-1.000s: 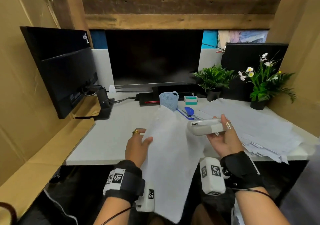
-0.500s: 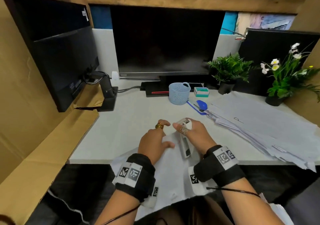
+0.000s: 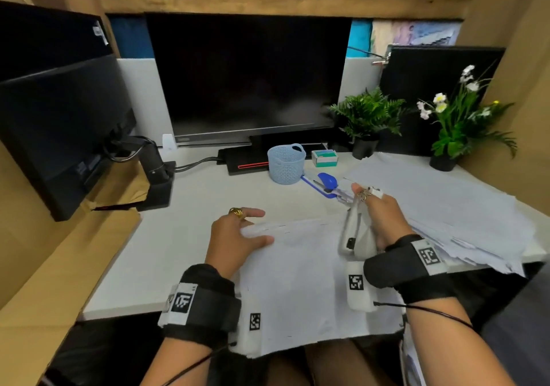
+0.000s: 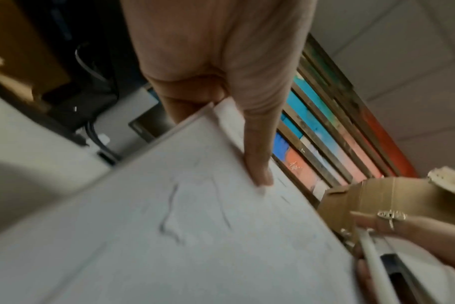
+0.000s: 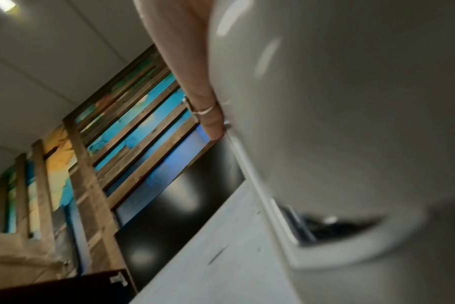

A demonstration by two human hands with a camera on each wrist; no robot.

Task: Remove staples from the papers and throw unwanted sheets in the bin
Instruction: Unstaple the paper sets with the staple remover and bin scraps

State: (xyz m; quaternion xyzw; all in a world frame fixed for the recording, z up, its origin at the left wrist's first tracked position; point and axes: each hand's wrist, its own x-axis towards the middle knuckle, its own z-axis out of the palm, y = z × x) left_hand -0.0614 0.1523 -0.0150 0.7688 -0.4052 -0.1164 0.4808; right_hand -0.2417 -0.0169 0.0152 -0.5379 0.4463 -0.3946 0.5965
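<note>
A set of white sheets lies over the desk's near edge and hangs toward my lap. My left hand pinches its far left corner, thumb on top and fingers underneath. A row of small staple marks runs along the sheets' far edge. My right hand grips a white stapler-like tool upright just above the sheets' far right corner. In the right wrist view the tool's white body fills most of the frame.
A loose pile of papers covers the desk's right side. Behind the sheets stand a blue mesh basket, a blue staple remover and a small staple box. Monitors and potted plants line the back.
The sheets came down from being held up to lying on the desk edge. My right hand with the tool moved from over the left corner to the right corner.
</note>
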